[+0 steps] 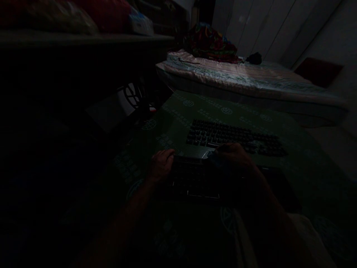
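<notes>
The picture is very dark. A black keyboard base (192,178) lies across the green board in front of me, its keycaps apparently off. My left hand (161,163) grips its far left corner, fingers closed on the edge. Over the top edge, right of the left hand, my right hand (235,154) is closed on a dark bluish cloth (219,160), which touches the keyboard. Behind the base, loose black keycaps (217,130) lie in rows in a keyboard layout.
The green printed board (178,111) lies under everything. Beyond it stands a bed (237,76) with a red patterned blanket (210,42). A shelf (83,40) with bags is at upper left. Pale fabric (309,230) lies at lower right.
</notes>
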The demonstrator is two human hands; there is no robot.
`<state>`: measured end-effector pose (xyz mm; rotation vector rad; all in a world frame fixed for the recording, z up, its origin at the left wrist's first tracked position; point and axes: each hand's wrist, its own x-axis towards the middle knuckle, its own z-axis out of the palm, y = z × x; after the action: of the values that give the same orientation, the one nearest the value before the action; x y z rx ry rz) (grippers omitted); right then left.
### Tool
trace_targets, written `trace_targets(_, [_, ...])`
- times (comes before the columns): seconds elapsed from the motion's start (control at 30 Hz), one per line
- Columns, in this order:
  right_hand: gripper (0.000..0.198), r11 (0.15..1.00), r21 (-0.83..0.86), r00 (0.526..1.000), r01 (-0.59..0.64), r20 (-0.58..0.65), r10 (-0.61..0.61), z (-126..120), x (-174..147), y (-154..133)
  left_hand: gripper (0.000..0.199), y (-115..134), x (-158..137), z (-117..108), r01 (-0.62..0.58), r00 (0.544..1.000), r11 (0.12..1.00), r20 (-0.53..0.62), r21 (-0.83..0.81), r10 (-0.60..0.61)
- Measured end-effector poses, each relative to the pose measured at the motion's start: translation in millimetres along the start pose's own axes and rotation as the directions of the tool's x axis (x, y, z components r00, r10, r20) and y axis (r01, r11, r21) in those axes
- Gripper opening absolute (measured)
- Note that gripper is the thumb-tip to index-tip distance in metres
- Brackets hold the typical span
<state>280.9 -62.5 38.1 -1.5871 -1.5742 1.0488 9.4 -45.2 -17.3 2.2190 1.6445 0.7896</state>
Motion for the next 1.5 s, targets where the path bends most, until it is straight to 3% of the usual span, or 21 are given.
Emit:
trace_targets(0.27, [0.019, 0.995, 0.031, 0.989, 0.093, 0.117, -0.096, 23, 6, 8, 0.032, -3, 1, 1, -0.007, 1.000, 1.000, -0.001, -0.006, 0.007])
trace_targets(0.37, [0.017, 0.997, 0.022, 0.986, 0.077, 0.149, -0.080, 25, 6, 10, 0.031, -4, 1, 2, -0.007, 1.000, 1.000, -0.003, -0.003, 0.007])
trace_targets(0.63, [0.019, 0.989, 0.082, 0.987, 0.127, 0.092, -0.134, 29, 7, 14, 0.032, -1, 1, 1, 0.002, 1.000, 1.000, -0.008, 0.001, -0.002])
trace_targets(0.77, [0.018, 0.992, 0.097, 0.985, 0.076, 0.146, -0.089, 25, 7, 12, 0.032, -1, 1, 0, -0.002, 1.000, 1.000, -0.003, 0.006, 0.002])
trace_targets(1.0, [0.019, 0.990, 0.116, 0.991, 0.077, 0.101, -0.089, 26, 8, 18, 0.032, -2, 1, 0, 0.003, 1.000, 1.000, 0.002, -0.011, -0.003])
trace_targets(1.5, [0.020, 0.993, 0.045, 0.987, 0.105, 0.119, -0.110, 18, 5, 11, 0.032, -2, 1, 0, 0.003, 1.000, 1.000, -0.004, -0.009, -0.003])
